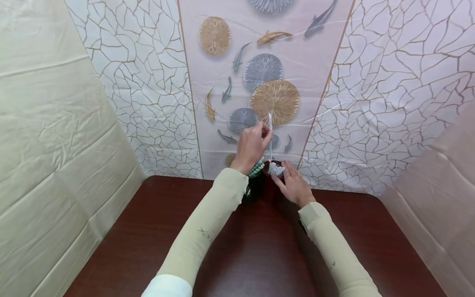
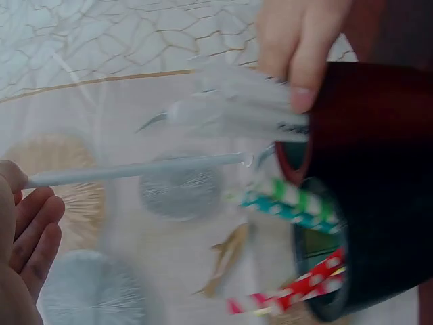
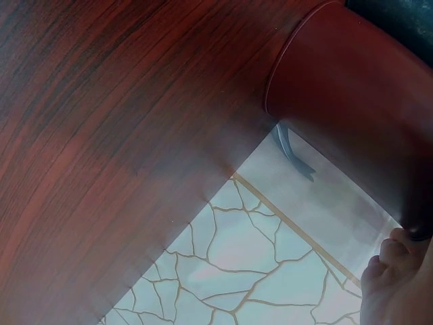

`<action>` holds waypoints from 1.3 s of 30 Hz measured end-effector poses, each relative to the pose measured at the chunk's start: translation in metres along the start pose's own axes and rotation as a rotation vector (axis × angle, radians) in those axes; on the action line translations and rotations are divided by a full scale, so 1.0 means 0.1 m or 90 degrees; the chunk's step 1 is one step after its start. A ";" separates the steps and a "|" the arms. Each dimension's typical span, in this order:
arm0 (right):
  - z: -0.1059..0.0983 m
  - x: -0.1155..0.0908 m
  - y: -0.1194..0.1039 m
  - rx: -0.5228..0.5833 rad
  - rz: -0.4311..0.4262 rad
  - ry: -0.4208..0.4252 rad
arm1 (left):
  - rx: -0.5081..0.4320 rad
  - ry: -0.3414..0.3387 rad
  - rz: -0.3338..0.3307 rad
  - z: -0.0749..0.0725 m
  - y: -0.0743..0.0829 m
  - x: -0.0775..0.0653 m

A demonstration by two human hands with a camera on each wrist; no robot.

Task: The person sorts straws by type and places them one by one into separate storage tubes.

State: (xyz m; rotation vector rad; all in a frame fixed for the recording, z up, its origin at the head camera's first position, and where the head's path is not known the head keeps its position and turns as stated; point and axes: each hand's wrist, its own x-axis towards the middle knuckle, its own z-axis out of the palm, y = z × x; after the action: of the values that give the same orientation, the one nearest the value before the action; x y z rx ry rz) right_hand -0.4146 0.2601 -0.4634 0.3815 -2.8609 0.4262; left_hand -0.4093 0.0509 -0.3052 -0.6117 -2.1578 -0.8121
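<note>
My left hand [image 1: 252,142] pinches the upper part of a slim white straw [image 1: 270,147]. It stands almost upright, its lower end close over a dark red cup [image 1: 272,193]. White wrapped straws [image 2: 233,115] with some dark print stick out of that cup. At the cup's rim, my right hand [image 1: 295,185] grips the cup with thumb and fingers on either side, its fingertips against the white wrappers. Directly left of the red cup, a black cup [image 1: 253,189] holds patterned paper straws [image 2: 291,210], green, teal and red with white dots or stripes.
Both cups stand near the back edge of a dark red-brown wooden table [image 1: 178,231]. Behind rises a backdrop [image 1: 237,95] printed with fish, round discs and gold crack lines. Beige cloth walls [image 1: 52,165] close off both sides.
</note>
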 end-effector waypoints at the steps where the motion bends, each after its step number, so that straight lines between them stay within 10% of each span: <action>1: 0.00 0.00 0.00 0.000 -0.001 -0.001 | 0.005 -0.003 -0.004 0.03 -0.02 -0.03; 7: 0.00 0.01 -0.02 0.005 -0.004 -0.004 | 0.034 -0.024 -0.008 0.24 -0.11 -0.19; 16: 0.00 0.01 -0.02 0.002 -0.005 -0.006 | 0.007 -0.233 -0.105 0.28 -0.19 -0.37; 30: -0.21 0.11 0.00 -0.065 -0.029 -0.035 | -0.021 -0.288 -0.095 -0.18 -0.59 -0.57; 39: -0.42 -0.07 0.04 -0.093 -0.061 -0.074 | 0.131 -0.325 -0.008 -0.61 -0.94 -0.84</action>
State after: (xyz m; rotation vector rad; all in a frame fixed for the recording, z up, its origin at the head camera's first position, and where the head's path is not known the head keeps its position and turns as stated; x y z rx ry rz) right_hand -0.4017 0.2783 -0.4272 0.5284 -2.9464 0.1823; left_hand -0.3892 -0.0706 -0.3715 -0.7581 -2.6653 -0.4600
